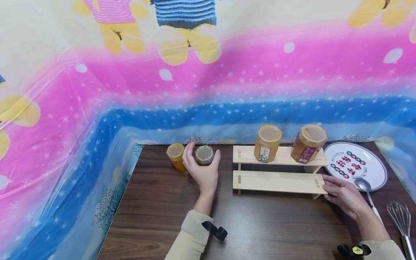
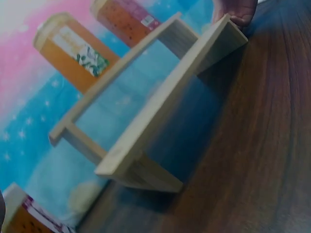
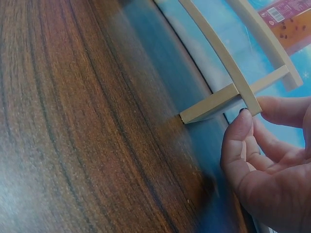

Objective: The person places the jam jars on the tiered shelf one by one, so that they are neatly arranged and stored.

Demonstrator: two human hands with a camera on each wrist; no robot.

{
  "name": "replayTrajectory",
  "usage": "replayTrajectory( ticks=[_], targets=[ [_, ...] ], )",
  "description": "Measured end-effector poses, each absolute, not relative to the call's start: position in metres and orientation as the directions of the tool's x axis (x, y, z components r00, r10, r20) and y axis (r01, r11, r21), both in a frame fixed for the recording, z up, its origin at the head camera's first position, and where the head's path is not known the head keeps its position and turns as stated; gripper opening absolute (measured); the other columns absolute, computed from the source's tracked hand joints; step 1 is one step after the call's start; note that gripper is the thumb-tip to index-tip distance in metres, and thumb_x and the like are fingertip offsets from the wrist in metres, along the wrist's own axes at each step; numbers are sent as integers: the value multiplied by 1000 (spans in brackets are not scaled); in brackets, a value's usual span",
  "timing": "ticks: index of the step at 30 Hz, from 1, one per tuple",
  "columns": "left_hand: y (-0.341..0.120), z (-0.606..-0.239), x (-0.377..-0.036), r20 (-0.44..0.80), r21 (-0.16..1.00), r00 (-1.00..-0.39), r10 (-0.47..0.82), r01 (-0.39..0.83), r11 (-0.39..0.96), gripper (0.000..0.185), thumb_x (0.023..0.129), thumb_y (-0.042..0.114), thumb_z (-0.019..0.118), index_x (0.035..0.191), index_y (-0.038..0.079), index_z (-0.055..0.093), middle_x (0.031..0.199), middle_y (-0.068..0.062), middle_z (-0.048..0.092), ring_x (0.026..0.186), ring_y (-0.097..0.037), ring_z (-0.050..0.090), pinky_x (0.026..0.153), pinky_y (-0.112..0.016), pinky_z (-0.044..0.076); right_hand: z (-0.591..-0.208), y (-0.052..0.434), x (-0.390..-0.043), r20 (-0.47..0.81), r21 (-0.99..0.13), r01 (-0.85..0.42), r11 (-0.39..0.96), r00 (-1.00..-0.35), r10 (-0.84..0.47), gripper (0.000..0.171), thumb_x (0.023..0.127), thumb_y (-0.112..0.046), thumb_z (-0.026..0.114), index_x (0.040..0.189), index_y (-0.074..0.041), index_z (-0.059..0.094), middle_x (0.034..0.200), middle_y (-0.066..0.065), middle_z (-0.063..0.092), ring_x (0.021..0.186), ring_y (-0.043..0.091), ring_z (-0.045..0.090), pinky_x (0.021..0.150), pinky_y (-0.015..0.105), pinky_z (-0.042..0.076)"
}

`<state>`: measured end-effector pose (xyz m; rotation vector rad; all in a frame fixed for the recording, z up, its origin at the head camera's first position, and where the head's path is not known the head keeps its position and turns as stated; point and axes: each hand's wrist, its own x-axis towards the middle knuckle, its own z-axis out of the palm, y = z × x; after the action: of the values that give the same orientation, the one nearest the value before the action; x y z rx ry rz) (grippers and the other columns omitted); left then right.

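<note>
My left hand (image 1: 203, 173) reaches around a small dark jar (image 1: 204, 154) with a pale lid, thumb to its right and fingers to its left. Gaps show between the hand and the lid. Part of this jar (image 2: 29, 216) appears low in the left wrist view. Just left of the hand stands a yellow-lidded jar (image 1: 177, 157). My right hand (image 1: 342, 195) pinches the right end of the lower step of a two-step wooden shelf (image 1: 276, 180). In the right wrist view the thumb (image 3: 238, 133) lies at the plank's end.
On the upper step stand an amber jar (image 1: 268, 143) and a jar with a purple label (image 1: 308, 143). To the right are a white plate (image 1: 373, 162), a spoon (image 1: 363, 185) and a whisk (image 1: 401, 220). A printed cloth (image 1: 208, 90) hangs behind the brown table (image 1: 253, 224).
</note>
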<state>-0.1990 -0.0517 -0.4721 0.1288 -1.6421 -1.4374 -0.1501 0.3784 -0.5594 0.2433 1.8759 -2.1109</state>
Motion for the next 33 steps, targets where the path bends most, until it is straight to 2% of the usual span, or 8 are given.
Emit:
replayTrajectory(
  ticks=[3, 8, 14, 18, 21, 24, 29, 33],
  targets=[
    [-58, -489, -203, 506, 857, -614, -606, 439, 271, 81, 74, 10, 95, 144, 7, 55, 149, -8, 48, 141, -27, 41, 117, -53, 33, -559, 379, -150, -332, -934, 343, -97, -936, -118, 37, 104, -10, 63, 139, -17, 52, 110, -15, 69, 99, 7, 67, 80, 30, 59],
    [-68, -528, -215, 428, 902, -674, -603, 359, 238, 90, 73, 25, 98, 149, 23, 50, 153, 6, 45, 143, -16, 39, 118, -52, 31, -560, 379, -151, -339, -930, 351, -106, -934, -111, 36, 104, -9, 62, 137, -17, 52, 109, -15, 69, 98, 7, 67, 80, 30, 59],
    [-74, -544, -213, 340, 940, -755, -560, 282, 190, 100, 72, 23, 98, 155, 23, 42, 158, 4, 39, 146, -19, 35, 120, -53, 29, -561, 378, -151, -334, -933, 345, -103, -936, -113, 32, 104, -10, 64, 132, -20, 54, 110, -15, 69, 99, 7, 67, 81, 29, 59],
    [-80, -554, -212, 285, 958, -811, -511, 221, 183, 103, 72, 23, 98, 157, 20, 38, 161, 1, 35, 149, -21, 32, 121, -49, 30, -560, 378, -152, -330, -937, 340, -86, -937, -112, 41, 104, -12, 64, 142, -13, 48, 111, -15, 68, 100, 6, 67, 81, 29, 59],
    [-85, -560, -212, 241, 969, -843, -481, 177, 175, 103, 72, 20, 98, 156, 17, 38, 158, -4, 38, 146, -23, 36, 119, -49, 32, -560, 378, -152, -330, -938, 339, -77, -938, -109, 51, 104, -11, 63, 149, -4, 40, 111, -15, 68, 99, 7, 67, 81, 29, 59],
    [-89, -565, -212, 201, 976, -865, -459, 140, 164, 100, 71, 18, 98, 154, 16, 41, 152, -7, 45, 140, -23, 42, 117, -48, 36, -561, 378, -152, -331, -937, 340, -75, -937, -113, 56, 104, -10, 63, 152, 0, 36, 111, -15, 67, 99, 7, 67, 81, 29, 59],
    [-95, -571, -213, 158, 982, -887, -434, 96, 161, 92, 72, 17, 97, 149, 14, 47, 146, -10, 52, 136, -26, 49, 114, -46, 41, -561, 379, -151, -335, -936, 344, -81, -936, -104, 42, 104, -11, 63, 143, -11, 47, 110, -15, 68, 99, 7, 67, 80, 29, 59],
    [-99, -576, -216, 128, 985, -891, -436, 63, 159, 87, 73, 15, 96, 146, 10, 49, 145, -14, 54, 134, -30, 53, 112, -46, 44, -560, 379, -151, -331, -937, 340, -78, -938, -105, 39, 104, -12, 64, 140, -14, 49, 111, -14, 68, 99, 6, 67, 81, 29, 59]
  ],
)
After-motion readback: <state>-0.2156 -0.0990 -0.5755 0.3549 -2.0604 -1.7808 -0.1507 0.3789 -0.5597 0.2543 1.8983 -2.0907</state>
